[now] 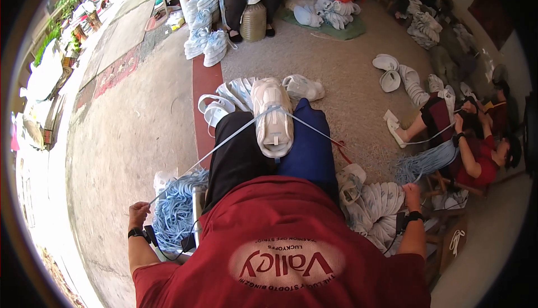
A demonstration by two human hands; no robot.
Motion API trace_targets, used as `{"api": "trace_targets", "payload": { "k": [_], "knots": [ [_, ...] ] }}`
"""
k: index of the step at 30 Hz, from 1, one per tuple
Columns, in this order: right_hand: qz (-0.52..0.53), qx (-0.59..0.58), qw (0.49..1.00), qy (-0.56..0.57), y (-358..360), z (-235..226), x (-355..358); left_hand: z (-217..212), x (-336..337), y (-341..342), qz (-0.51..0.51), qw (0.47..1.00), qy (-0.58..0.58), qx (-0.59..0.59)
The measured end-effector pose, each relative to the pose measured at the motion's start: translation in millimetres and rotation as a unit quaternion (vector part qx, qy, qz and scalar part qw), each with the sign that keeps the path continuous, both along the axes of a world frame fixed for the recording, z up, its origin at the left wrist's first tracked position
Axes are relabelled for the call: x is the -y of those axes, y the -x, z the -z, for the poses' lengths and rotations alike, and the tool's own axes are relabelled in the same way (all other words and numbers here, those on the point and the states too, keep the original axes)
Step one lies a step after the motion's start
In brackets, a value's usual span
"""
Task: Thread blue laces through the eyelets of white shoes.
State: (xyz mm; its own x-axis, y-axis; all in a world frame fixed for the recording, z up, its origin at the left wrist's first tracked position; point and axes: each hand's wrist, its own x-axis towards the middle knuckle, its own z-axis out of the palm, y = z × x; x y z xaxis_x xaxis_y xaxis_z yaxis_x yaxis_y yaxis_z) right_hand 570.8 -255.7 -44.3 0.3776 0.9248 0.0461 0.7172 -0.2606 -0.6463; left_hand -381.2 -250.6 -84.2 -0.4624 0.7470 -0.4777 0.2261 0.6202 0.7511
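Note:
A white sneaker upper (pixel 273 129) lies on my lap between my knees, toe end pointing away from me. A pale blue-grey shoelace (pixel 216 147) is threaded across it and drawn out to both sides. At the left, my left hand (pixel 139 214) is closed on one end of the lace, pulled straight. My right hand (pixel 412 194) is closed far out to the right, in line with the lace's other side. That stretch fades from sight before reaching it. Below the left stretch, a heap of blue shoelaces (pixel 172 213) fills a white container (pixel 197 199).
Stacked white uppers (pixel 374 207) stand by my right arm, and more uppers (pixel 235 92) lie beyond my knees. A red cord (pixel 342 152) is near my right knee. Co-workers sit ahead and at right, one near a bundle of blue laces (pixel 428 161).

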Motion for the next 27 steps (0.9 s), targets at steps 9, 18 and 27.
{"api": "trace_targets", "payload": {
  "k": [9, 18, 27],
  "knots": [
    [0.087, 0.105, 0.984, 0.112, -69, 2, 132, -10, 95, 72, -0.09, 0.993, 0.043, -0.069],
    [-0.122, 0.547, 0.664, 0.495, -73, 64, 191, 60, 104, 62, -0.048, 0.929, 0.19, -0.315],
    [0.034, -0.434, 0.865, 0.249, 110, 1, -65, -21, -146, -192, 0.165, 0.898, -0.061, 0.404]
  ]
}}
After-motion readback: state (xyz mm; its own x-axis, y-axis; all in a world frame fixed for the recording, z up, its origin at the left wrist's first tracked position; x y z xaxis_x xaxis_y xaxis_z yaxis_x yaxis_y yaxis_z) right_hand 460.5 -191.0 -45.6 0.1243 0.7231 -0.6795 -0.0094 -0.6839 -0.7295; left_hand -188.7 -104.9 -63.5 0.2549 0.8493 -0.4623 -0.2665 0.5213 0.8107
